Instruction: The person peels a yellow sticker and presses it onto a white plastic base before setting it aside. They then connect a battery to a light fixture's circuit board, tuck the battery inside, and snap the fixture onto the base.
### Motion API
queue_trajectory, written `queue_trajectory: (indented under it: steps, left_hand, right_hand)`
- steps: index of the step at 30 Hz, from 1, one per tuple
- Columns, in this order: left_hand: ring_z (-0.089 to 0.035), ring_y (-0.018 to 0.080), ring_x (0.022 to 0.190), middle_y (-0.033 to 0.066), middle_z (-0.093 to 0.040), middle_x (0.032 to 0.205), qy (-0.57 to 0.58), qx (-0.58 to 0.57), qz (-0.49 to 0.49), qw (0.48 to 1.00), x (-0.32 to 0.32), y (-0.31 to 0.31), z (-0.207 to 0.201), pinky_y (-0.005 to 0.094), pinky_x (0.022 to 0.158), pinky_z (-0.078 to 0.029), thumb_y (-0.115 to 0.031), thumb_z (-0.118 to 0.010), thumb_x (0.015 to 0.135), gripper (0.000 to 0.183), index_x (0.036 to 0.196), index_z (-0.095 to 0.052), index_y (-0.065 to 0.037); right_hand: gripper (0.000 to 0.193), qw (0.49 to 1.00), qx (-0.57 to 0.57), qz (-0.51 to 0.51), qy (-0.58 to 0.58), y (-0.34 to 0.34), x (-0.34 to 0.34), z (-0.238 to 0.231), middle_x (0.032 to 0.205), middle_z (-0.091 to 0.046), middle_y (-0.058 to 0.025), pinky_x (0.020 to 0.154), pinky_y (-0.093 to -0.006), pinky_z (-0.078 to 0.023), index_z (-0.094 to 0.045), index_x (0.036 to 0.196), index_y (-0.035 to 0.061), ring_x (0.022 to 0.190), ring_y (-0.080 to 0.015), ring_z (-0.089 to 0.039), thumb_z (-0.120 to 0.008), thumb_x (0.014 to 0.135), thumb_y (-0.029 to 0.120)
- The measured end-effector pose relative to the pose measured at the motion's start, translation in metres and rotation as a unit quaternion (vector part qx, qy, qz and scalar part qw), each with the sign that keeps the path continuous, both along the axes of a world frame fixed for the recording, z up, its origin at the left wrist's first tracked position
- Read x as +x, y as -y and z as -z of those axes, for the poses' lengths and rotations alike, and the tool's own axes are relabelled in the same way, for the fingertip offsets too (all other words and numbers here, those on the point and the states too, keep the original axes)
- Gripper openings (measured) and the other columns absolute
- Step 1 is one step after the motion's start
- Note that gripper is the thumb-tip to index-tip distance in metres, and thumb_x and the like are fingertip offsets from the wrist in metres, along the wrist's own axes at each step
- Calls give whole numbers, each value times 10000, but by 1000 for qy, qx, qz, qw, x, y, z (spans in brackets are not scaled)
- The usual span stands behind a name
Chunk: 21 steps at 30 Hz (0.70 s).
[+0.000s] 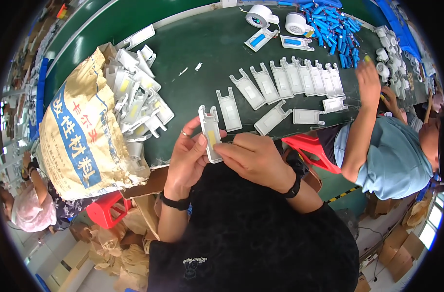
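In my left hand (187,155) is a white plastic cover (206,127) with two prongs at its top, tilted nearly upright over the table's near edge. A yellow strip (212,137) runs down its inner face. The fingers of my right hand (256,158) are pinched together against the cover's lower right side, beside the strip; whatever lies between the fingertips is hidden. Just beyond my hands, a similar cover (228,109) lies on the green table. Several more covers (283,79) stand in an overlapping row to the right, each with a pale rectangle in its middle.
A torn paper sack (71,126) spills white covers (134,97) on the left. At the far right lie a heap of blue cylindrical cells (331,29) and two round white housings (296,23). A co-worker's arm (365,107) reaches over the table beside a red stool (312,151).
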<state>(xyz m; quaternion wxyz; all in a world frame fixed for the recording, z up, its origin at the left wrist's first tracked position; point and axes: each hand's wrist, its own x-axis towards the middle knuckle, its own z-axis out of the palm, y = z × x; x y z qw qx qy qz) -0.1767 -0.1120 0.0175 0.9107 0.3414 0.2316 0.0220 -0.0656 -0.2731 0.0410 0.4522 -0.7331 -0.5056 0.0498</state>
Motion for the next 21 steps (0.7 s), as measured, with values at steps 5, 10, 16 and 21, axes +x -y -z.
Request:
queue_trajectory:
  steps: [5,10,16,21]
  left_hand:
    - [-682,290,1078,270,-623,1243,-4,1,8,1000,2,0,-8,368,865,-605,-190,-576,1017,525,1475,-345,-78]
    - [-680,288,1081,267,-626,1247,-15,-3,21,1000,2,-1,-7,368,856,-600,-163,-572,1018,515,1476,-355,-68]
    - [-684,249,1061,236,-635,1251,-14,47,41,998,1,-2,-6,362,853,-592,-130,-556,1023,516,1493,-361,-49]
    - [-684,248,1062,209,-645,1240,-15,35,60,997,-4,-6,-6,378,865,-590,-129,-550,1025,517,1498,-362,-35]
  right_hand:
    - [200,996,27,13,-85,-4,1,4,662,-507,-20,506,-329,-443,-708,916,120,574,-190,-560,-760,741,38]
    - [200,983,15,6,-182,-2,5,5,646,-539,-31,500,-321,-449,-732,901,119,563,-192,-566,-750,734,12]
    - [151,998,-16,-26,56,-2,0,6,653,-545,-33,510,-311,-456,-714,866,106,573,-212,-580,-729,745,17]
    - [112,937,-66,0,-342,-1,9,5,646,-556,-33,518,-278,-428,-711,861,70,557,-152,-555,-762,762,53]
